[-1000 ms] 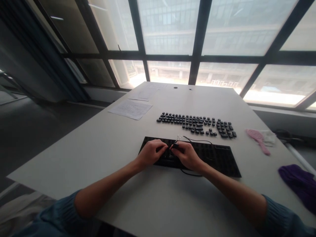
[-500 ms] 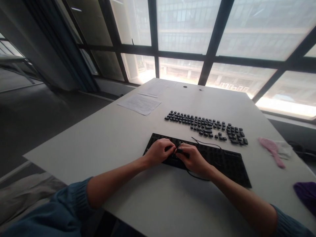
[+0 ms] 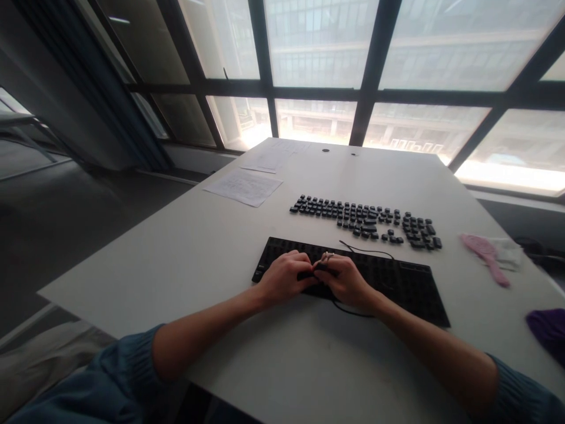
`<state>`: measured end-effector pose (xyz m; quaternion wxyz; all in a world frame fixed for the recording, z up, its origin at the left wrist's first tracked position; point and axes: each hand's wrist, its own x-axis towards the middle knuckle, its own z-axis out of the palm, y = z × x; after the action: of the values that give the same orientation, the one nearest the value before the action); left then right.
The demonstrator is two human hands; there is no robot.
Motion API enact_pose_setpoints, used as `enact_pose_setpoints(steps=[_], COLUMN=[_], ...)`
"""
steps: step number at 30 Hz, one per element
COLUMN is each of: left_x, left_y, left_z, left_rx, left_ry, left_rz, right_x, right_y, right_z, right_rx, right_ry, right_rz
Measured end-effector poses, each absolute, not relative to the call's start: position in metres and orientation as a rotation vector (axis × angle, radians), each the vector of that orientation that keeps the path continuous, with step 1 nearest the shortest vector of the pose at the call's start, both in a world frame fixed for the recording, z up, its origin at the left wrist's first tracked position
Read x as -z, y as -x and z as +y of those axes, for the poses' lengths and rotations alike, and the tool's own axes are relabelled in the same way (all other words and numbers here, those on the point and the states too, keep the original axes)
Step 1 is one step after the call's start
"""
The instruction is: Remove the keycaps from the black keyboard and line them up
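Note:
A black keyboard (image 3: 410, 297) with its keycaps off lies across the near part of the table. Both hands meet over its left half. My left hand (image 3: 285, 275) is closed in a pinch, fingertips against those of my right hand (image 3: 346, 279). The right fingers are curled around a small dark thing, too dark to name. What the left fingers hold, if anything, is hidden. Behind the keyboard several black keycaps (image 3: 353, 212) lie in rows. A thin black cable (image 3: 371, 252) runs along the keyboard's top edge, and part of it loops out below the right hand.
Paper sheets (image 3: 243, 186) lie toward the far left of the white table (image 3: 154, 253). On the right are a pink hairbrush-like object (image 3: 485, 256), a whitish crumpled item (image 3: 509, 252) and a purple cloth (image 3: 547, 333). Windows stand beyond the far edge.
The view has shifted slightly. Both hands stay together over the keyboard's left half, with the fingers slightly changed in position. The keycaps lie as before.

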<state>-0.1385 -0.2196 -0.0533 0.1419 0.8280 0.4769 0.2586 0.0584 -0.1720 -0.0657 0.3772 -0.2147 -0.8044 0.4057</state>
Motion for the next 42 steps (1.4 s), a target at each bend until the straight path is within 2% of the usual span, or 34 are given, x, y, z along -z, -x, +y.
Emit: enact_pose_setpoints(steps=[11,17,26,31,36,42], left_x=[0.06,0.063,0.054,0.042,0.011,0.02], left_y=[0.135,0.136,0.133,0.136,0.145,0.132], left_z=[-0.225,-0.225,-0.226,-0.226,-0.179,-0.079], left_rx=[-0.901,-1.024,-0.926,-1.079,-1.186,-0.867], left_ry=[-2.374,-2.276,-2.673,-2.61,-2.319,-2.272], left_rz=[1.425,1.449,1.409,1.394,1.589,1.656], right_x=[0.066,0.067,0.063,0.063,0.064,0.064], right_y=[-0.058,-0.055,-0.055,-0.054,-0.053,-0.055], right_z=[-0.172,-0.17,-0.165,-0.164,-0.165,-0.165], right_rx=[-1.158,-1.048,-1.098,-1.154,-1.174,-1.155], right_ry=[0.686,0.772,0.776,0.777,0.749,0.732], right_rz=[-1.874,-1.874,-1.813,-1.733,-1.741,-1.79])
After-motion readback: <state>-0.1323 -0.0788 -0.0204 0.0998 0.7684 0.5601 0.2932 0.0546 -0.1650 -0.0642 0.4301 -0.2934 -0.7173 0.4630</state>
